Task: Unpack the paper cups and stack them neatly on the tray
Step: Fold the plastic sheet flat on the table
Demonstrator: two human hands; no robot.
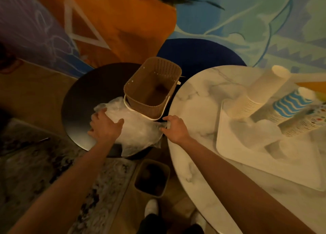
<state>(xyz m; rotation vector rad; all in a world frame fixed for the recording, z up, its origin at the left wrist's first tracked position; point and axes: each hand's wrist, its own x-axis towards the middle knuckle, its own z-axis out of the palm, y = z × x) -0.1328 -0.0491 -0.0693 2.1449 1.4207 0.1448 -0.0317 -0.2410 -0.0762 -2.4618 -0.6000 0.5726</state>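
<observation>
Clear plastic wrapping (135, 129) lies crumpled on a dark round side table (82, 99). My left hand (104, 126) lies on its left part with fingers spread over the plastic. My right hand (173, 127) pinches the wrapping's right edge between the two tables. A white tray (247, 156) sits on the marble table at right. On it stand three tall stacks of paper cups: a plain white stack (255, 92), a blue wave-patterned stack (289, 105) and a dotted stack (303, 122).
A brown perforated basket (153, 87) stands empty on the dark table just behind the wrapping. The white marble round table (194, 99) fills the right side. A small brown bin (151, 178) stands on the floor between the tables, near my feet.
</observation>
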